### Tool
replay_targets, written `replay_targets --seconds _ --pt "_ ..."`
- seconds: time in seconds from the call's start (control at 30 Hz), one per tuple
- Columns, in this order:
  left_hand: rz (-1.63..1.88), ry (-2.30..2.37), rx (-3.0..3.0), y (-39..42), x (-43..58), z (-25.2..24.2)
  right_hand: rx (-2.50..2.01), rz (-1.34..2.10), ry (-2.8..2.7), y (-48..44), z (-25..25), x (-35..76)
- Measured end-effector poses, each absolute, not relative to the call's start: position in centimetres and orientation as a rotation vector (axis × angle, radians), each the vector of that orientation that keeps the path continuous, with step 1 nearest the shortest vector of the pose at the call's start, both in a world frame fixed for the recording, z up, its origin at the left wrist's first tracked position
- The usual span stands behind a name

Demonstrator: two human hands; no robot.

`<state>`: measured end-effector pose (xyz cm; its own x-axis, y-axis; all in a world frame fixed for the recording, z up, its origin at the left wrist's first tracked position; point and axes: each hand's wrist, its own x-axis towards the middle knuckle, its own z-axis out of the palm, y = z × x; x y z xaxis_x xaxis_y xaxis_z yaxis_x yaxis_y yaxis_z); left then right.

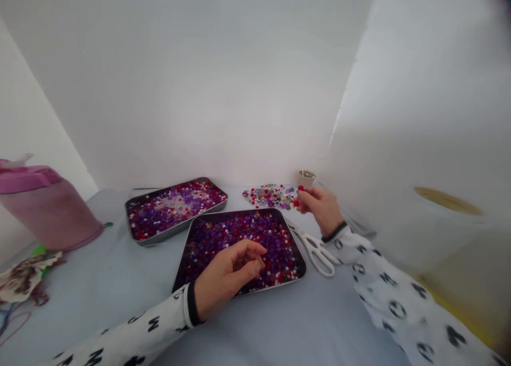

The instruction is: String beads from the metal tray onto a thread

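Observation:
My left hand (227, 274) hovers over the near metal tray (181, 265), which is full of purple, red and white beads (239, 233). Its fingers are curled into a pinch; what they hold is too small to see. My right hand (319, 206) is raised beyond the tray's far right corner, fingers pinched on red beads (299, 189). It is next to a loose pile of mixed coloured beads (269, 195) on the table.
A second bead-filled tray (175, 209) lies at the back left. White scissors (317, 249) lie right of the near tray. A small beige cup (305, 177) stands at the back. A pink lidded container (43, 206) and patterned cloth (24, 281) sit left.

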<state>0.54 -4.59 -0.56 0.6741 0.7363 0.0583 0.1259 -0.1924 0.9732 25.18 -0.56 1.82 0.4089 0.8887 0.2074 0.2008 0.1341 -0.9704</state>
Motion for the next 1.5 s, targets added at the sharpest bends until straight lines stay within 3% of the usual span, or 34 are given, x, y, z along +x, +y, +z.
replay_targets --seconds 0.2,0.4,0.57,0.73,0.93,1.37,1.5 --pt "0.636 0.727 1.695 -4.7 0.5 -0.4 -1.543 0.683 -0.91 2.9 -2.5 27.8" --pt "0.589 0.752 1.768 -4.7 0.5 -0.1 -1.579 0.554 -1.005 -2.2 -4.3 28.4" --pt "0.693 0.775 2.182 -5.7 0.1 -0.3 -1.609 0.376 -1.108 -5.3 -4.1 28.4" --pt "0.933 0.189 2.624 -8.2 -0.2 -1.8 -1.779 -0.058 -1.486 -5.7 -5.1 28.6" --pt "0.71 -0.08 2.848 -9.2 0.9 -3.8 -1.956 -0.135 -1.775 -5.3 -6.2 26.8" --pt "0.523 0.79 2.764 -10.9 2.5 -4.7 -2.169 -0.112 -1.808 -5.6 -5.7 27.2" --pt "0.552 0.838 2.695 -11.2 2.6 -4.8 -2.207 -0.163 -1.752 -5.7 -5.8 28.3"
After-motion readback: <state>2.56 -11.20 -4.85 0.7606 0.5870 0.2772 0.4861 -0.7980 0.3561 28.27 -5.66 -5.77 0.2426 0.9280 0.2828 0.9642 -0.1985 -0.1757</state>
